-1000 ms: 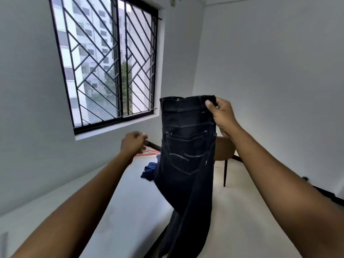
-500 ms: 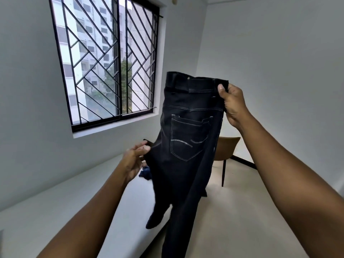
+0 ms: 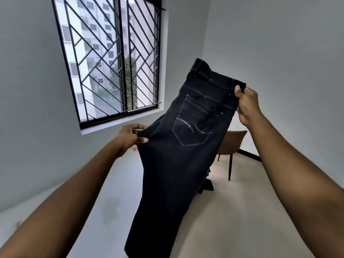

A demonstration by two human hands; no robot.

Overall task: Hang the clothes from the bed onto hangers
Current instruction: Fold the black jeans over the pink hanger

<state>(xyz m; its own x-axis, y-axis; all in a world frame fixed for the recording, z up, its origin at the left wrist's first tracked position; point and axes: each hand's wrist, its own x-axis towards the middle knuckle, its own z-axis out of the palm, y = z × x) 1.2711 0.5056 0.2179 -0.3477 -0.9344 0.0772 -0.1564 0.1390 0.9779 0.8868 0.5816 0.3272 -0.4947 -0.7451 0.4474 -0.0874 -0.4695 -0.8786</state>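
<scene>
A pair of dark navy jeans (image 3: 178,157) hangs in the air in front of me, folded lengthwise, back pocket facing me, tilted with the waistband up to the right. My right hand (image 3: 245,105) grips the waistband at its right end. My left hand (image 3: 133,135) pinches the crotch edge of the jeans on the left. The legs drop down past the bottom of the frame. The white bed (image 3: 111,192) lies below and to the left. No hanger is in view.
A barred window (image 3: 111,58) fills the left wall above the bed. A brown chair (image 3: 231,146) stands in the far corner behind the jeans. Something red (image 3: 135,149) peeks out on the bed below my left hand. Pale floor (image 3: 232,211) spreads on the right.
My right hand has raised the waistband up and to the right. My left hand, empty a second ago, has taken hold of the jeans' left edge and pulled it outward, tilting them.
</scene>
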